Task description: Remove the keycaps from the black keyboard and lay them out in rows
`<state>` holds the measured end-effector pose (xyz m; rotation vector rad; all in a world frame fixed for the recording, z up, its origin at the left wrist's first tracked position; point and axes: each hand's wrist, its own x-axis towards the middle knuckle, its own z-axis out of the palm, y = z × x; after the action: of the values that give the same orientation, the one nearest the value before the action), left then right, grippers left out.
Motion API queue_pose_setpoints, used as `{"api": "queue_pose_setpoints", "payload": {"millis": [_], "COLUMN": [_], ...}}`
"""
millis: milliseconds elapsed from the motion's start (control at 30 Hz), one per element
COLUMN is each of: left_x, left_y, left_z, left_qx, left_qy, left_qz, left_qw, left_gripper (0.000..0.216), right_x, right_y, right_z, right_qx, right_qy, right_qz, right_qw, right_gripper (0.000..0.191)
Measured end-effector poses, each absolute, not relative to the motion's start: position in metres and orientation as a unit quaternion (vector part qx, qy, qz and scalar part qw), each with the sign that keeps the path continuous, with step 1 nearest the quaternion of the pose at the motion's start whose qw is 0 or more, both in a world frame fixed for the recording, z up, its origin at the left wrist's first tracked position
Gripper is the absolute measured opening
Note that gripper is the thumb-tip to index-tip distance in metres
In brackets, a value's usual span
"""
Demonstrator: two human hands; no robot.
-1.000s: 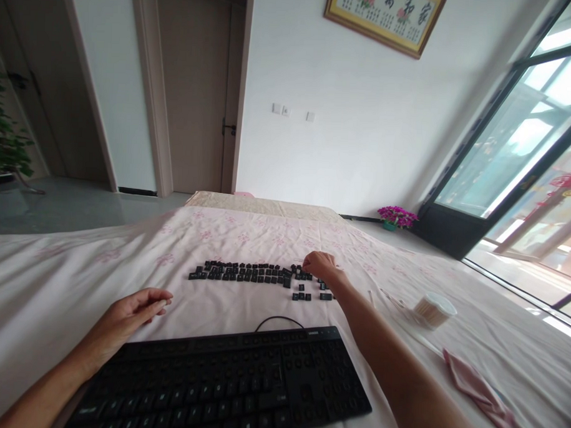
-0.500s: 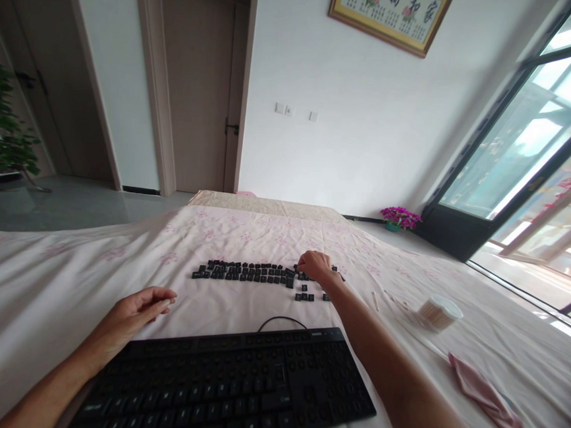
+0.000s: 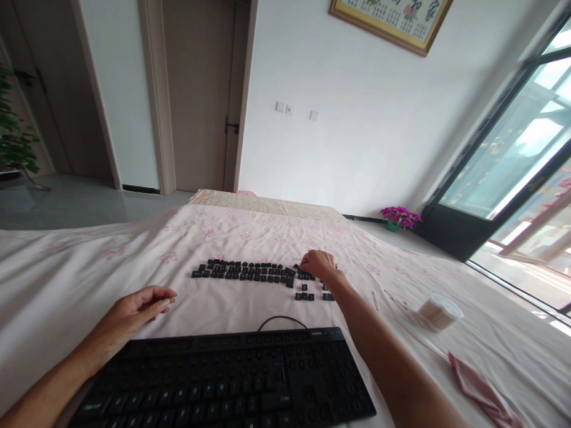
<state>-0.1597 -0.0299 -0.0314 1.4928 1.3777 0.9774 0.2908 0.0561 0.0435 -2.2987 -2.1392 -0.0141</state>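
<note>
A black keyboard [image 3: 228,380] lies at the near edge of a pale pink cloth [image 3: 53,281]. Farther out, several loose black keycaps [image 3: 246,272] are laid out in rows on the cloth. My right hand [image 3: 318,265] reaches over the right end of those rows, fingers curled down and pinched among the keycaps; what they hold is hidden. My left hand [image 3: 135,312] rests on the cloth just beyond the keyboard's left far corner, fingers loosely together and stretched flat, holding nothing.
A round tub of cotton swabs [image 3: 439,312] stands at the right, with a few loose swabs [image 3: 380,300] beside it. A folded pink rag [image 3: 485,389] lies near right. The keyboard's cable [image 3: 282,320] loops behind it.
My right hand has shifted slightly over the right end of the keycap rows. My left hand and the keyboard stay put.
</note>
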Motion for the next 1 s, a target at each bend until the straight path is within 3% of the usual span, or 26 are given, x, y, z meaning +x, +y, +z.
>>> {"api": "queue_pose_setpoints", "payload": {"millis": [800,1000], "left_x": [-0.158,-0.164], "left_y": [-0.033,-0.032], "left_z": [-0.026,-0.032], "left_qx": [0.606,0.59], "left_qy": [0.547,0.546], "left_qz": [0.402,0.447], "left_qw": [0.415,0.393], "left_gripper": [0.045,0.049], "right_x": [0.315,0.317], "right_y": [0.033,-0.015], "right_z": [0.046,0.047], "right_qx": [-0.786,-0.796], "right_qy": [-0.613,-0.595], "right_qz": [-0.013,-0.022], "right_qw": [0.077,0.103], "right_gripper": [0.025,0.044]}}
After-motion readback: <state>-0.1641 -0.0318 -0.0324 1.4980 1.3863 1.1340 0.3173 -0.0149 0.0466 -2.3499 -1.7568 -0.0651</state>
